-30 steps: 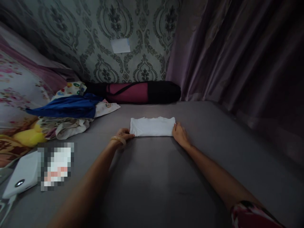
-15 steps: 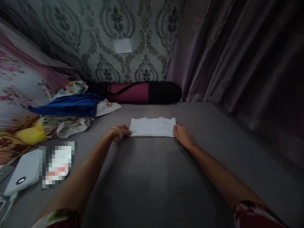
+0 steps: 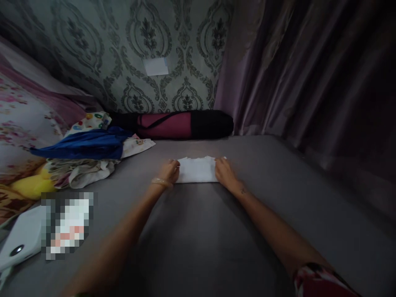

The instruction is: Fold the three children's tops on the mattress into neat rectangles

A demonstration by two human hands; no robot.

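A folded white garment [image 3: 197, 170] lies as a flat, wide strip on the grey bed sheet, its far edge slightly uneven. At its left end my left hand [image 3: 170, 170] is closed, the fingers curled on the fabric; a bangle circles that wrist. My right hand [image 3: 225, 171] grips the opposite end with bent fingers, and a small corner of white cloth shows beyond it. Both hands cover the ends of the garment, so the fingertips are partly hidden.
Crumpled clothes, including a blue cloth [image 3: 89, 143], are heaped at the left. A white power bank [image 3: 24, 237] lies near a blurred-out item [image 3: 72, 225]. Along the patterned wall rests a black and maroon roll bag [image 3: 167, 125]. Purple curtains [image 3: 272, 74] hang at the right.
My hands have moved inward and slightly away from me, over the garment's ends, so less white shows between them. The whole view has shifted slightly.
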